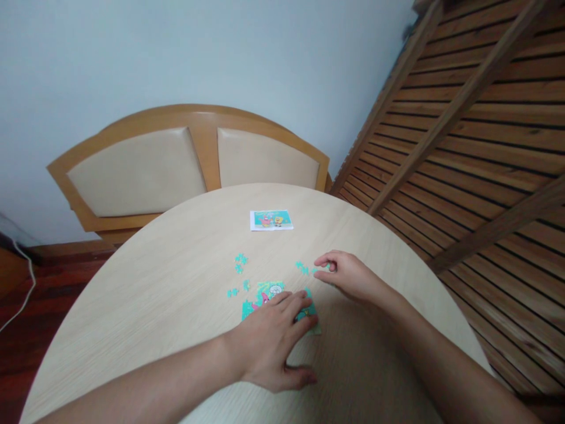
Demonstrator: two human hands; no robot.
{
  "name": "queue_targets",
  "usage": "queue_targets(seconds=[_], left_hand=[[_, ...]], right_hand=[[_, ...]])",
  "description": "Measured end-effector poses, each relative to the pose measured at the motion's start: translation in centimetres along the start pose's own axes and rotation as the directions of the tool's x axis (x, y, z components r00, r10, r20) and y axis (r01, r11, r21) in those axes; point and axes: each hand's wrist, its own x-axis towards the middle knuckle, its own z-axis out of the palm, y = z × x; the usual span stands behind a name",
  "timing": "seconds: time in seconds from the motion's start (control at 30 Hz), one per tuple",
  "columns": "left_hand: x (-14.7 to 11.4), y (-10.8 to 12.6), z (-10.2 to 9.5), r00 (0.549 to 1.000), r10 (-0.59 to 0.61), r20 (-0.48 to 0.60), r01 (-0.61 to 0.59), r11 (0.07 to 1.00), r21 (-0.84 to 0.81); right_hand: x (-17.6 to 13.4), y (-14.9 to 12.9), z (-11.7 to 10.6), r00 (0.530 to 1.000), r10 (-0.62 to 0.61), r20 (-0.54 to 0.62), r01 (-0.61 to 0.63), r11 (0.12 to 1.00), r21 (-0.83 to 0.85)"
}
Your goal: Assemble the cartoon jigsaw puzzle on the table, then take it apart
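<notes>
A partly joined jigsaw puzzle (271, 290) lies on the table, turquoise with a pink figure and a pale round face. My left hand (276, 335) rests over it, fingers spread flat and covering much of its middle and lower part. To the upper right, my right hand (351, 274) hovers at some loose turquoise puzzle pieces (302, 268). Its thumb and forefinger are curved with a gap between them, and a small piece (328, 267) shows in that gap, seemingly on the table. The other right fingers are tucked out of sight.
More loose pieces (241, 259) lie left of the puzzle, with a few others (232, 292) nearer it. A printed reference picture (271, 220) sits farther back on the round wooden table (176, 265). Behind are a padded bench back (141, 171) and a slatted wooden panel (463, 135) at right.
</notes>
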Motion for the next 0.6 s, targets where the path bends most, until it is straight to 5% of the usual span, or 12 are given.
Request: queue_targets(seconds=[0.3, 0.6], left_hand=[[-0.1, 0.0, 0.0, 1.0, 0.008, 0.001, -0.008, 1.0, 0.021], [-0.1, 0.0, 0.0, 1.0, 0.011, -0.005, -0.011, 1.0, 0.005]], right_hand=[[-0.3, -1.1, -0.3, 0.998, 0.012, 0.067, -0.003, 0.993, -0.121], [-0.6, -2.0, 0.8, 0.985, -0.066, 0.162, 0.006, 0.937, 0.348]])
